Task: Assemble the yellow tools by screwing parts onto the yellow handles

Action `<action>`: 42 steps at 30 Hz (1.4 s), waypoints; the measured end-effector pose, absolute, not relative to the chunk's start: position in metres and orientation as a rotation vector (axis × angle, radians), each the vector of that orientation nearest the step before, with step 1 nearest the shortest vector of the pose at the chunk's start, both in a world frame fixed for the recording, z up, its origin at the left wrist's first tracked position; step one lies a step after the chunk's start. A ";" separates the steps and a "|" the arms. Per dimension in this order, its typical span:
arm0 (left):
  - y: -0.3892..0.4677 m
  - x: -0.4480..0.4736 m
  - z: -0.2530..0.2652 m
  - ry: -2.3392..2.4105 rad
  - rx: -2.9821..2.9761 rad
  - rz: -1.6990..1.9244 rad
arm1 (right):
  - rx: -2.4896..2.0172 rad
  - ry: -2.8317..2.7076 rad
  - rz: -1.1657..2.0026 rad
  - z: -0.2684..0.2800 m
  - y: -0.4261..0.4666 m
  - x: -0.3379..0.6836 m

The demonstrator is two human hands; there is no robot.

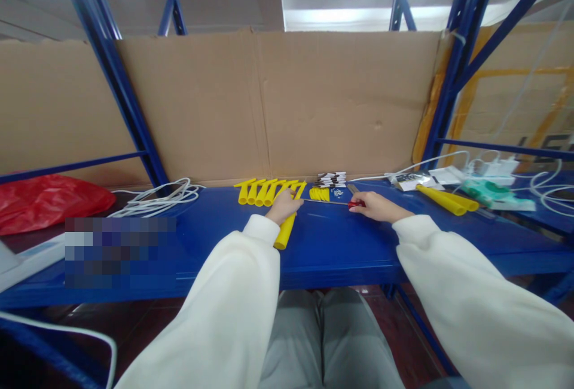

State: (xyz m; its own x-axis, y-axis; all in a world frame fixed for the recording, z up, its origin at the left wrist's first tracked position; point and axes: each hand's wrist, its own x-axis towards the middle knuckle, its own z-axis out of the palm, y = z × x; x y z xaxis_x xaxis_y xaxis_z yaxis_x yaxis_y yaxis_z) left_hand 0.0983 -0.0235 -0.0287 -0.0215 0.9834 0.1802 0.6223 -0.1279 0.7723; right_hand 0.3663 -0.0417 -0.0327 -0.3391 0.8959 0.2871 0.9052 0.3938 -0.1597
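My left hand [282, 206] is closed around a yellow T-shaped part with a hollow cone-like tube [285, 233], its wide end towards me. In my right hand [376, 207] is the red handle of a screwdriver [329, 201]. The long thin shaft points left, and its tip meets the yellow part beside my left fingers; the exact contact is too small to make out. Several similar yellow T-shaped parts [256, 193] lie in a row just left of my left hand. Beyond the shaft are a pile of flat yellow pieces [319, 194] and tiny silvery bits [337, 193], perhaps screws.
Black-and-white pieces [332, 179] are stacked against the cardboard wall [341, 102]. Yellow cones [446, 200] and a green-and-white item [493, 195] lie right on the blue shelf [215, 245]. Leftward are a coiled white cable [164, 199] and a red bag [54, 201]. Blue posts stand both sides.
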 end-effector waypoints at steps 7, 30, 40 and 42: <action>-0.018 0.097 -0.030 1.729 1.820 1.143 | -1.614 -2.324 -0.046 -0.036 -0.038 0.370; -0.040 0.096 -0.008 1.350 2.253 1.210 | -1.675 -2.252 -0.066 -0.043 -0.030 0.376; -0.032 0.094 -0.020 1.317 2.557 0.978 | -1.734 -2.250 -0.048 -0.040 -0.036 0.371; -0.032 0.095 -0.023 1.343 2.542 1.002 | -1.716 -2.238 -0.046 -0.039 -0.036 0.368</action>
State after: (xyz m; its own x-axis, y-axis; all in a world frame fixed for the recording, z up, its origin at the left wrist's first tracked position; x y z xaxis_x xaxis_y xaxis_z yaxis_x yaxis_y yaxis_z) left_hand 0.0949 -0.0316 -0.0231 0.3955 0.7667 0.5058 0.7030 -0.6070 0.3705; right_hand 0.3681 -0.0364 -0.0391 -0.2273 0.9357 0.2698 0.9461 0.2778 -0.1665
